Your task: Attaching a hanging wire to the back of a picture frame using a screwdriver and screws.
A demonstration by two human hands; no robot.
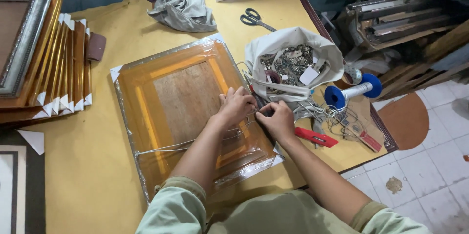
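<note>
Sleeves: pale green, at the bottom edge of the view, both forearms reaching forward over the near edge of the table (88,165), which is covered in yellow paper.
Picture frame: an orange-gold frame (190,112) wrapped in clear plastic lies face down in the middle of the table, its brown backing board up, white card protectors on its corners.
Left hand: the left hand (236,107) rests on the frame's right rail, fingers curled narrow and pinching a thin wire (166,147) that runs back across the frame towards its near left edge.
Right hand: the right hand (278,119) sits just beside the left, touching it, fingers bent close on the same spot at the frame's right rail; what exactly it pinches I cannot tell.
Red tool: a red-handled tool (316,137) lies just right of the right hand, near the table's right edge.
Wire spool: a blue-ended spool (352,91) lies beyond it, loose wire tangled beside it.
Cloth bag: a white bag (293,60) of small metal fittings stands open just beyond the hands.
Scissors: scissors (254,19) lie farther back.
Grey cloth: a crumpled cloth (184,9) lies near the far edge.
Frame stack: gold frames (58,68) with white corner protectors lean at the left edge.
</note>
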